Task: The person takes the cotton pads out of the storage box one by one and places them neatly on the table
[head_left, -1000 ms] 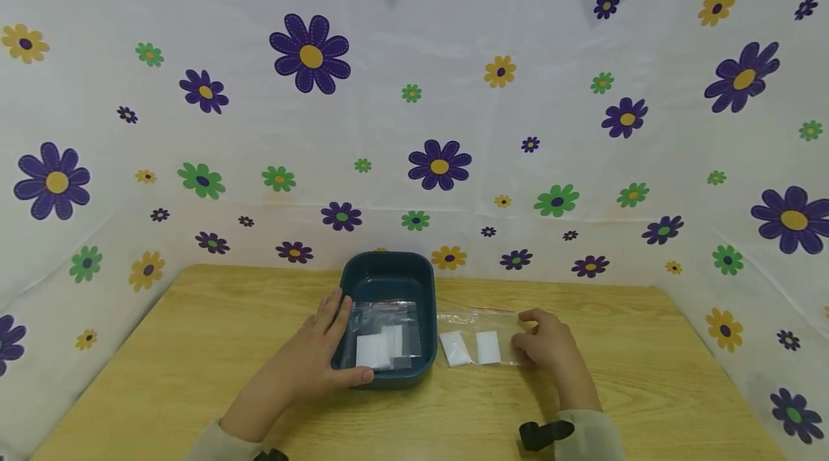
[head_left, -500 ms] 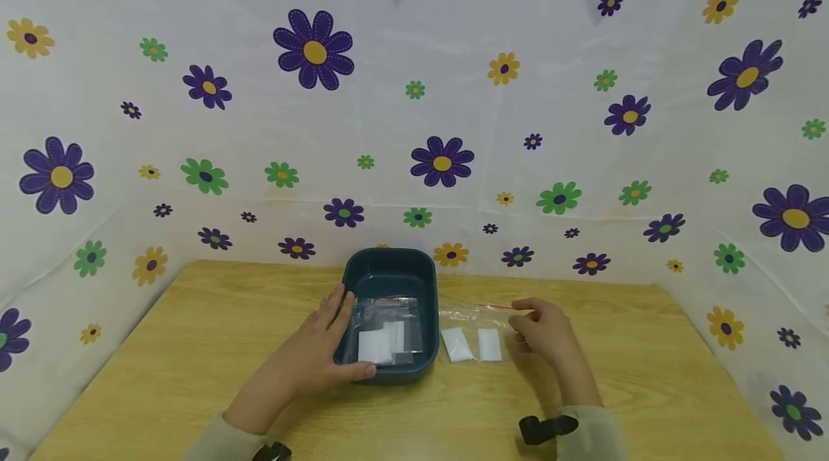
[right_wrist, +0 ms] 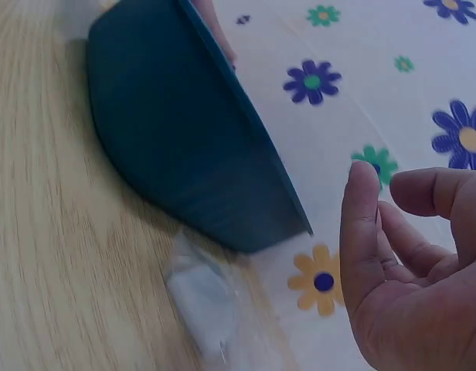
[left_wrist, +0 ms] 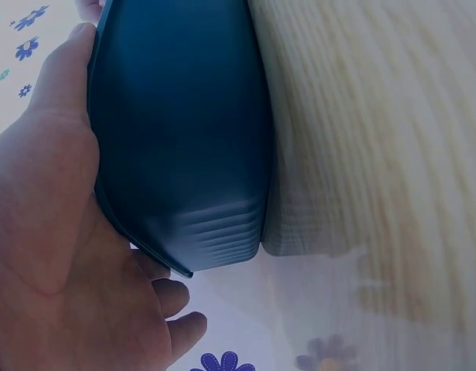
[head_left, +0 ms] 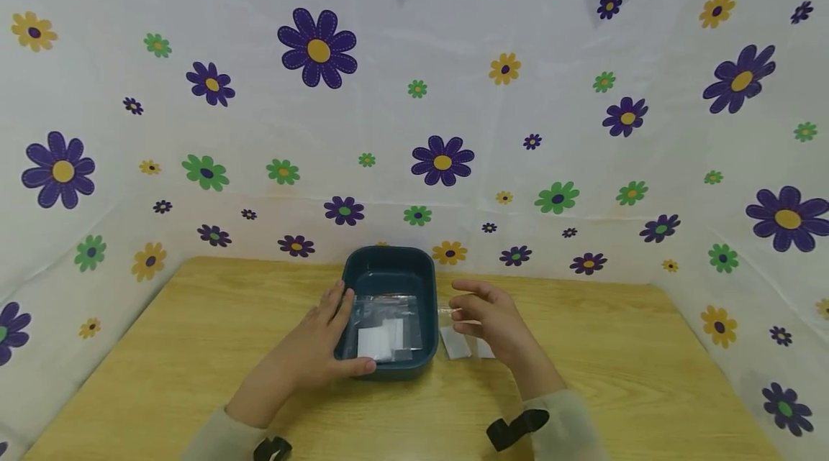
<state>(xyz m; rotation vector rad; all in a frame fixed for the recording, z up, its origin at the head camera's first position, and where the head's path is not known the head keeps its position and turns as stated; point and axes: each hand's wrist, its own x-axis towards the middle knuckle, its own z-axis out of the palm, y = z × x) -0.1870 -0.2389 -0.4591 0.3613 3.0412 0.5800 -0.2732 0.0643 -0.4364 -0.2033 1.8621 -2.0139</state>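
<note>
A dark teal plastic basin (head_left: 424,277) stands on the table. Inside it lie clear zip bags (head_left: 406,339) with white rectangular pieces in them. My left hand (head_left: 304,349) rests on the basin's left and near rim, its fingers spread and the thumb along the front corner; the left wrist view shows the palm (left_wrist: 45,224) beside the outer wall. Right of the basin, another clear zip bag (head_left: 456,344) with two white pieces lies flat on the table. Above this bag hovers my right hand (head_left: 495,324), fingers loosely bent and holding nothing, partly covering the bag.
The light wood table (head_left: 227,324) reaches a white, flower-printed cloth (head_left: 363,123) at the back and both sides. The basin stands close to the back cloth. A black strap (head_left: 518,428) sits at the right sleeve.
My right hand has let go of the right end of the table bag and moved left over it, towards the basin. My left hand has stayed on the basin.
</note>
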